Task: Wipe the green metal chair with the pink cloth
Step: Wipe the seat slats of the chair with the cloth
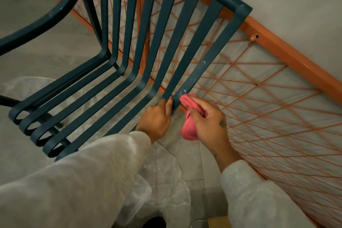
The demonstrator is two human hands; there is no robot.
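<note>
The right hand (pixel 207 122), clamped on the bunched pink cloth (pixel 187 116), presses it to the outermost slat of the dark green slatted metal chair (pixel 140 46), the left hand (pixel 157 118) gripping the slat just beside it; pale smudges above suggest most wiping remains.

Home balcony — orange netted railing (pixel 277 55), tiled floor (pixel 187 155), slatted chair (pixel 162 24)

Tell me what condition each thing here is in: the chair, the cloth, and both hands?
green metal chair: standing, pale smudges on its outermost slat.
pink cloth: bunched, its tip touching that slat.
left hand: gripping a slat.
right hand: closed on the cloth.
</note>
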